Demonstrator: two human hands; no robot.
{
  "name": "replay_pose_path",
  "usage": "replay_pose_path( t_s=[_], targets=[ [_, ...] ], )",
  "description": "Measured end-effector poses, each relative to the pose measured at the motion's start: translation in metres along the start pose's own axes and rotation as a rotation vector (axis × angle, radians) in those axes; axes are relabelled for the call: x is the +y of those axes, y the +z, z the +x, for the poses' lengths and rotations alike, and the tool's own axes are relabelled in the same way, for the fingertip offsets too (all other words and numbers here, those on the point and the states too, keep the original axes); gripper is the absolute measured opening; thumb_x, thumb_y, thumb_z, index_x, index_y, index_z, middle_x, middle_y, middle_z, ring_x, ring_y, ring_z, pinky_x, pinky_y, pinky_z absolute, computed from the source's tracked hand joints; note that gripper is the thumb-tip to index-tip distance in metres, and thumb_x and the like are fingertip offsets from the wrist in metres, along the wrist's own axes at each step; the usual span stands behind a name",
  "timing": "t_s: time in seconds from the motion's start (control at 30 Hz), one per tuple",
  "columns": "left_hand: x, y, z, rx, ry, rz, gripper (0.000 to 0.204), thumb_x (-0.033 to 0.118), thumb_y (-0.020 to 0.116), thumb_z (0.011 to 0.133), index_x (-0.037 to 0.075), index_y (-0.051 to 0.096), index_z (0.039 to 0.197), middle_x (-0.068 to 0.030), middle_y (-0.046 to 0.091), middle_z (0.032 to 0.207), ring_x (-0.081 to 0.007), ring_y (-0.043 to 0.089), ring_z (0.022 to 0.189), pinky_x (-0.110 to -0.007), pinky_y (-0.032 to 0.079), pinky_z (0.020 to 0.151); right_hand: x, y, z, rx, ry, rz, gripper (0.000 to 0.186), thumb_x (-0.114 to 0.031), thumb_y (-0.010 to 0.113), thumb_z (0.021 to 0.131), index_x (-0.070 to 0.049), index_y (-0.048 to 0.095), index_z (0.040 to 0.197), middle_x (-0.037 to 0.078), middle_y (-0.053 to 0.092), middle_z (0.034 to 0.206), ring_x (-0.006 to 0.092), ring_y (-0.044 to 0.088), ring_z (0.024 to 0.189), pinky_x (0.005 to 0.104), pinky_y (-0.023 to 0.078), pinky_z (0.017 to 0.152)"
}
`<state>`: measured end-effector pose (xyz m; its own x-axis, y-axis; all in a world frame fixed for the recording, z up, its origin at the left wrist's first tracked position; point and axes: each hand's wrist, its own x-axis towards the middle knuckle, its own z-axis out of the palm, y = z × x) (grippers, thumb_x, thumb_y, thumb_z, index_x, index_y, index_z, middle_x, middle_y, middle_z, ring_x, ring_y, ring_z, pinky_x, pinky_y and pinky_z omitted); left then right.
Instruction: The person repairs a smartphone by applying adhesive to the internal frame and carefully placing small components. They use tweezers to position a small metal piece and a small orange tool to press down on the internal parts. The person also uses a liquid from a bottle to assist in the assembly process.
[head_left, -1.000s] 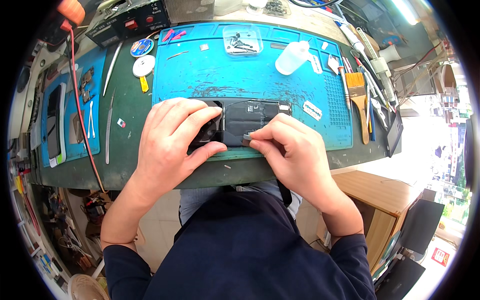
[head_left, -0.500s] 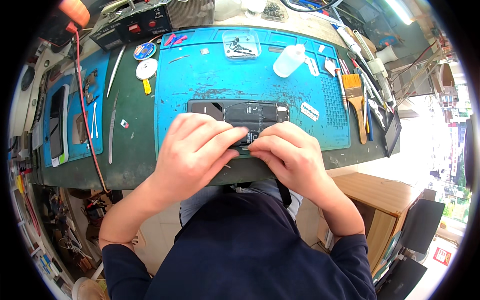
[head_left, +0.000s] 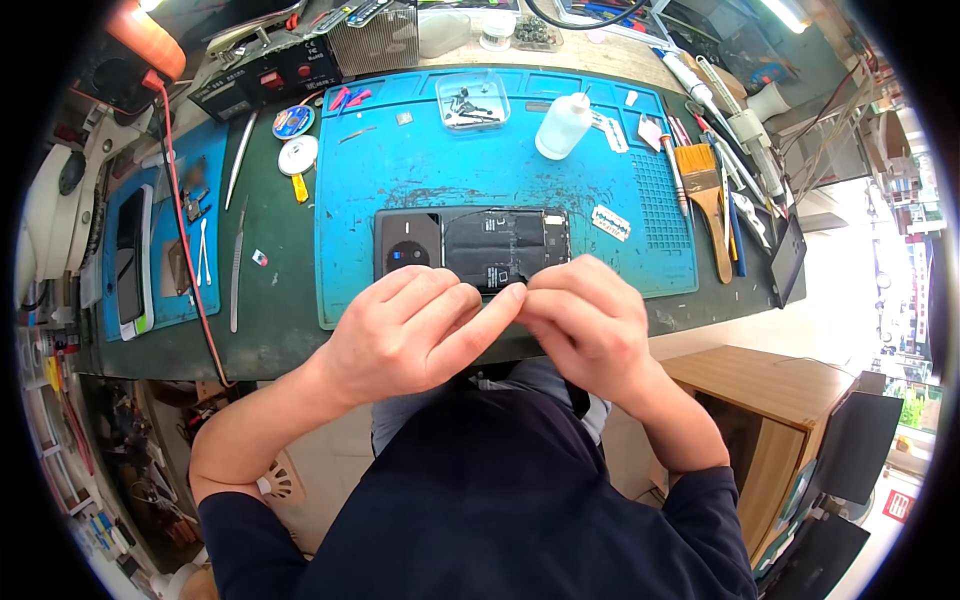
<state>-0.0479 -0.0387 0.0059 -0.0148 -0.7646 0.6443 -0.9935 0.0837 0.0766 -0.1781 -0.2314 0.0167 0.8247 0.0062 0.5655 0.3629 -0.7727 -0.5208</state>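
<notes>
Phone point(head_left: 472, 242), opened at the back, lying flat and lengthwise near the 6 o'clock edge of the blue mat point(head_left: 380, 165), with 12 pointing away from the wearer. Main risk, as judged: too hard a pull or pry at its near edge, around 5 o'clock, likely to tear a thin part or crease the black panel point(head_left: 507, 245) in the middle. Also possible: a skid across the mat, for want of any visible hold on its far side. Looks dark and rectangular: camera block point(head_left: 412, 240) with round ring and blue glint at 9 o'clock, white marks on the panel, paler fittings at 3 o'clock. Left hand point(head_left: 405, 330) at 7 o'clock, fingers curled, index stretched toward the near edge; right hand point(head_left: 590, 320) at 5 o'clock, thumb and index drawn together beside that fingertip. Cannot tell about anything gripped by either. Farther out at 3 o'clock, razor blade point(head_left: 611, 224), a cut risk for a wide reach. At 1 o'clock, squeeze bottle point(head_left: 564, 126), liable to spill if knocked.
</notes>
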Motion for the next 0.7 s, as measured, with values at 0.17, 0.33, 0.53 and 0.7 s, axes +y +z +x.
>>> replay_pose_path(
  t_s=[0.17, 0.33, 0.53, 0.7],
  targets=[
    [-0.010, -0.008, 0.003, -0.063, 0.010, -0.108, 0.045, -0.004, 0.077, 0.077, 0.001, 0.065, 0.120, -0.0066, 0.070, 0.092, -0.0218, 0.069, 0.080, -0.034, 0.056, 0.065, 0.011, -0.008, -0.012, 0.164, 0.172, 0.052, 0.019, 0.005, 0.082, 0.079, -0.004, 0.075, 0.094, 0.007, 0.069, 0.089, 0.0227, 0.067, 0.078, 0.0322, 0.054, 0.065],
    [-0.034, -0.010, 0.021, 0.021, -0.340, -0.319, 0.046, -0.009, 0.076, 0.085, 0.002, 0.061, 0.126, -0.0091, 0.072, 0.093, -0.0201, 0.071, 0.081, -0.032, 0.058, 0.076, 0.017, -0.006, -0.019, 0.244, 0.260, 0.094, 0.017, 0.007, 0.082, 0.082, 0.000, 0.074, 0.095, 0.009, 0.070, 0.090, 0.0174, 0.066, 0.076, 0.0276, 0.054, 0.064],
    [-0.113, 0.004, 0.074, 0.130, -0.382, -0.107, 0.019, 0.003, 0.076, 0.090, 0.002, 0.070, 0.108, -0.0105, 0.072, 0.093, -0.0222, 0.073, 0.083, -0.033, 0.057, 0.076, 0.016, -0.003, -0.019, 0.250, 0.259, 0.071, 0.018, 0.006, 0.082, 0.082, -0.003, 0.075, 0.096, 0.007, 0.069, 0.089, 0.0187, 0.066, 0.075, 0.0292, 0.054, 0.061],
    [-0.157, 0.029, 0.074, 0.021, -0.267, -0.004, 0.016, 0.005, 0.076, 0.090, 0.004, 0.074, 0.106, -0.0099, 0.075, 0.095, -0.0232, 0.072, 0.084, -0.032, 0.056, 0.077, 0.018, -0.003, -0.020, 0.271, 0.277, 0.092, 0.018, 0.005, 0.082, 0.082, -0.003, 0.074, 0.096, 0.007, 0.069, 0.089, 0.0184, 0.066, 0.074, 0.0293, 0.054, 0.062]
  ],
)
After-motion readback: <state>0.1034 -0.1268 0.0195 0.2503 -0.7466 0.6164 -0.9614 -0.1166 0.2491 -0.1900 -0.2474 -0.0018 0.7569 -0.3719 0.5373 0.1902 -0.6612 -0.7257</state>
